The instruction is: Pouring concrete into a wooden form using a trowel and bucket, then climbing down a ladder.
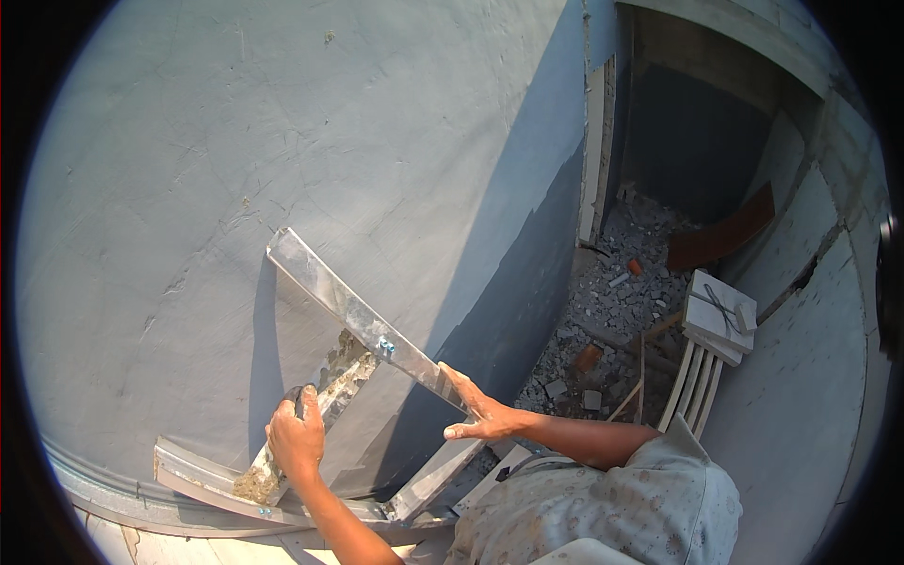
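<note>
My left hand [297, 435] is closed round the dark handle of a long float-like tool [331, 400], its blade smeared with wet mortar. A clump of mortar [252, 485] sits at the blade's lower end, and more mortar [341, 356] shows behind its upper end, near the wall. My right hand [478, 407] lies against the lower right end of a slanting metal bar [325, 282], fingers stretched and thumb apart. Blue-green fittings [386, 347] show on this bar. Below are a second metal bar [212, 478] and a short bar [435, 478], meeting near the bottom; whether all join is hidden.
A grey wall [311, 122] with scratches fills the left, part of it in shadow. At right, rubble [612, 282] covers a doorway floor, with a curved reddish-brown sheet [720, 231]. White slabs [720, 315] rest on upright boards [692, 386]. Pale tiles [226, 549] line the bottom.
</note>
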`<state>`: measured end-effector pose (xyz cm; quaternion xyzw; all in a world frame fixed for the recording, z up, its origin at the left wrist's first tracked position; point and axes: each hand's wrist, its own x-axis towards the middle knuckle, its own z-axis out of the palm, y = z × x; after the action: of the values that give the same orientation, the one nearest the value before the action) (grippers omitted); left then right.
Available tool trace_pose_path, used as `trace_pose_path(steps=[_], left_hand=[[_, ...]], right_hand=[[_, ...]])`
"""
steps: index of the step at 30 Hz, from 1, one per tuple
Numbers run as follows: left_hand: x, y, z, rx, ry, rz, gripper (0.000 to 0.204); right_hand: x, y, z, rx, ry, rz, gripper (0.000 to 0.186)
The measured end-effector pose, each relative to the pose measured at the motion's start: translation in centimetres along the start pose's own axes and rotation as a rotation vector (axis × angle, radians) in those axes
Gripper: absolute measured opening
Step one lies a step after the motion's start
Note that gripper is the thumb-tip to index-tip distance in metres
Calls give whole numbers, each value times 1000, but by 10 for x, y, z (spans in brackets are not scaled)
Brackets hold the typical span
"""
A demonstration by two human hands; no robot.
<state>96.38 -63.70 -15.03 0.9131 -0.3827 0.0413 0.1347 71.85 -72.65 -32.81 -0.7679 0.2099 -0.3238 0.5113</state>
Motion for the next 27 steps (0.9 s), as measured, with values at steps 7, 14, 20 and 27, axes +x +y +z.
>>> trace_pose_path(steps=[7,14,20,27], left_hand=[[-2,-3,1,-3,30,8,61],[-3,-2,1,-4,1,4,61],[-2,0,2,-25,11,12,61],[-2,-4,1,-30,57,9,61]], right_hand=[[1,6,-29,216,-236,193,108],[38,-2,-49,159,-196,164,105],[24,9,-21,336,-108,180,102],[13,-4,-17,260,-171,138,101]])
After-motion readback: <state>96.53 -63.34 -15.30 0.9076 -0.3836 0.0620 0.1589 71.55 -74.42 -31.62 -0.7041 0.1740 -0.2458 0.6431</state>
